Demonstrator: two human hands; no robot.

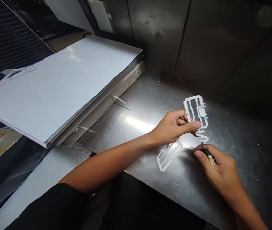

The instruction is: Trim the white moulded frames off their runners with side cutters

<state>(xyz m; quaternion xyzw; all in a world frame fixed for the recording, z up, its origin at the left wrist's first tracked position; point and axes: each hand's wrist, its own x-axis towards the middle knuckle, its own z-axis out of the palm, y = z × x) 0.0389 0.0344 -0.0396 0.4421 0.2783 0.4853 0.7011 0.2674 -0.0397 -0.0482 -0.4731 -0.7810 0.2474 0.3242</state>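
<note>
Just above a scratched stainless-steel tabletop (251,166), a white, ladder-shaped plastic frame (195,111) sits in the left hand (173,127), whose grip pinches it between thumb and curled fingers. The right hand (222,169) has its grip pressed closed around a slim cream-handled craft knife (209,156), with the metal tip at the frame's curved lower end. A second white plastic frame (169,156) lies on the tabletop just below the left hand. Farther left, a thin white plastic strip (118,98) lies beside a tall stack of white sheets (54,89).
</note>
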